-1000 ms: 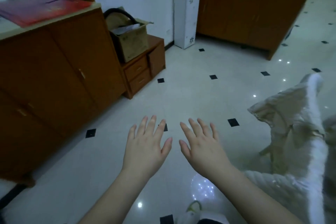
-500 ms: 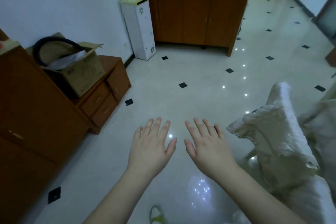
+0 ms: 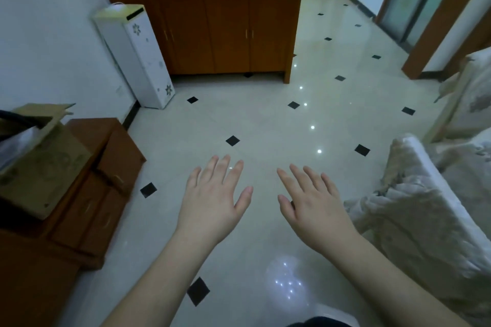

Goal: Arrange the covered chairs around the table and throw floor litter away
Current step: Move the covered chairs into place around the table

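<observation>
Hovering hands (image 3: 212,200) apart; covered chair (image 3: 414,223) rightward.

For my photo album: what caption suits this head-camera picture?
Both hands, left hand and right hand, held open over tiled floor beside a covered chair.

Cream floor (image 3: 265,114), black diamond insets; cream floral-embroidered chair cover (image 3: 414,215)

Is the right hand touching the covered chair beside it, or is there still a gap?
Apart. The head view shows the right hand open above the floor, with a strip of tile visible between its fingers and the covered chair.
</observation>
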Available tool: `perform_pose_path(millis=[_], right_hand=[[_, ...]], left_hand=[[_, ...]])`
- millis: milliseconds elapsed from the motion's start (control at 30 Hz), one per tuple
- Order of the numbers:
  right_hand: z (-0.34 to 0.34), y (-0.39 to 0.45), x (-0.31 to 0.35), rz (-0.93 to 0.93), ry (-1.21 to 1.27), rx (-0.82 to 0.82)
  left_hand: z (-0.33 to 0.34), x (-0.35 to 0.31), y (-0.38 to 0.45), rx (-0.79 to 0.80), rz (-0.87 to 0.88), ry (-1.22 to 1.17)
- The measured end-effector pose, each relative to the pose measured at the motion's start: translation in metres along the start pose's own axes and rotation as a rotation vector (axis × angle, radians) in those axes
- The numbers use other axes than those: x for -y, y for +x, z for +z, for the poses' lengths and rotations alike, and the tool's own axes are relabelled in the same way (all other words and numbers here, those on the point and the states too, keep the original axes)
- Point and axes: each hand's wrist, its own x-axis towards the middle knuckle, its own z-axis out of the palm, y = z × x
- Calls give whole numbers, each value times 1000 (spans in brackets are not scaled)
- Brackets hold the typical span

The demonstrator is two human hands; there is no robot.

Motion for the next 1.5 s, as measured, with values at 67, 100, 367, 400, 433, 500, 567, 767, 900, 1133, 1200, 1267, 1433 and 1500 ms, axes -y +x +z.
perform_pose_path(millis=[67,100,367,400,433,500,567,767,900,1133,1200,1267,1433,1500], right_hand=[[0,24,-9,46,-6,-7],[-1,36,-14,63,-13,-21],[-10,162,-102,155,-4,-44],[-13,178,-116,162,-1,-46],[-16,194,-129,168,8,-48],[-24,224,-153,181,17,-65],[-34,256,-178,207,7,-84],[-43,345,-246,313,33,-95],[-35,412,-286,342,54,-74],[-28,544,-356,442,-7,-56],[-34,580,-370,483,-13,-83],[-42,613,-386,516,-16,-100],[-57,669,-450,616,-33,-152],[-58,684,-481,660,-56,-145]], left_hand=[[6,-1,35,13,55,12],[9,-2,54,21,85,23],[31,-50,221,35,236,67],[34,-58,243,45,244,72],[38,-66,265,54,252,78],[42,-79,308,49,265,81],[42,-90,355,49,279,68],[46,-119,473,18,326,84],[70,-134,548,38,371,48],[111,-148,703,45,450,16],[110,-152,745,37,484,-7],[107,-162,792,29,528,-12],[115,-213,894,28,662,-20],[125,-239,924,46,702,-24]])
